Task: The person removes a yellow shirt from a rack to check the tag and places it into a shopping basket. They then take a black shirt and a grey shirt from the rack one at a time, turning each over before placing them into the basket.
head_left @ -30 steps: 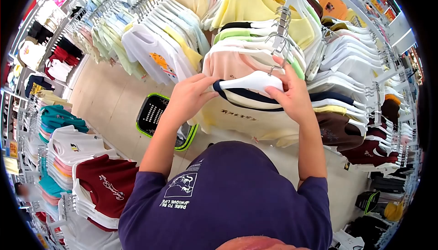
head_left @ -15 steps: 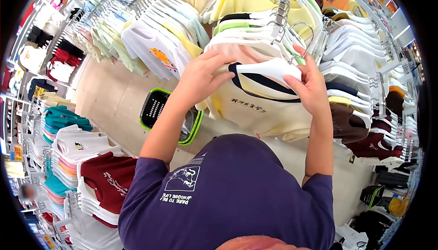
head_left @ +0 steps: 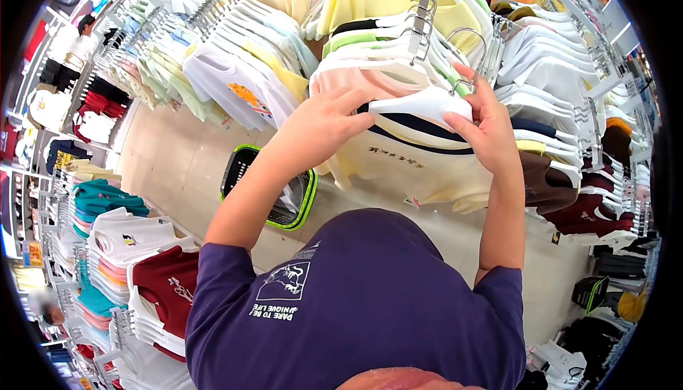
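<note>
A cream T-shirt [head_left: 398,166] with a dark navy neckband and small dark lettering hangs in front of me on a white hanger [head_left: 413,104] with a metal hook. My right hand [head_left: 485,123] grips the hanger just beside its hook, thumb in front. At the hanger's other side, my left hand [head_left: 331,119] is closed on the shirt's neckband and shoulder; its fingertips are partly hidden. Right behind the hanger hang a pink shirt [head_left: 341,80] and several other shirts on a metal rail arm [head_left: 420,23].
A black shopping basket [head_left: 307,201] with a green rim stands on the floor [head_left: 171,148] beyond my left forearm. White shirts [head_left: 238,84] hang to the left, brown and maroon ones [head_left: 544,183] to the right. A dark red shirt [head_left: 167,283] hangs on a rack at lower left.
The neckband's left part, visible before, is now mostly covered by my left hand and the hanger. My right hand keeps its hold on the hanger. The view has shifted slightly.
</note>
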The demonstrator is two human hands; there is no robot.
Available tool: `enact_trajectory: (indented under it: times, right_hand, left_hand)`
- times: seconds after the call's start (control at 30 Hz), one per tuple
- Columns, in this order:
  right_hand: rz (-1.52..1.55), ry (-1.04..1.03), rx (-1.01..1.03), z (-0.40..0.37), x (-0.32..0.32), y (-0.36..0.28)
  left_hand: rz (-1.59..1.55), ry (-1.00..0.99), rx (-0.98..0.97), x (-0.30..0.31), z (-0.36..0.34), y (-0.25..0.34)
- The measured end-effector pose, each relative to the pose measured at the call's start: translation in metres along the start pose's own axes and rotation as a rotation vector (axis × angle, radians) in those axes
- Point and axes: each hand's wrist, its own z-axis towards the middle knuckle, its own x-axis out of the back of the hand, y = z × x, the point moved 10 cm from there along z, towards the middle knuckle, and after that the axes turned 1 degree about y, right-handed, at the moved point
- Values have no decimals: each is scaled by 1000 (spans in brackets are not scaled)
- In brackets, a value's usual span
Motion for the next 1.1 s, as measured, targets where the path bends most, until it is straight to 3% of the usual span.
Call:
enact_trajectory:
  times: [0.23,0.53,0.83,1.1]
  right_hand:
    - [2,-7,-21,-4,6,3]
    - [-45,31,-20,-13,26,9]
    - [-106,101,67,-20,49,28]
    - [-67,143,68,-21,58,33]
  left_hand:
    - [-3,-57,-6,-8,0,4]
    - [-469,-13,309,-8,-9,-28]
    - [-585,33,340,5,-22,-45]
    - [-779,-63,445,-10,-39,-52]
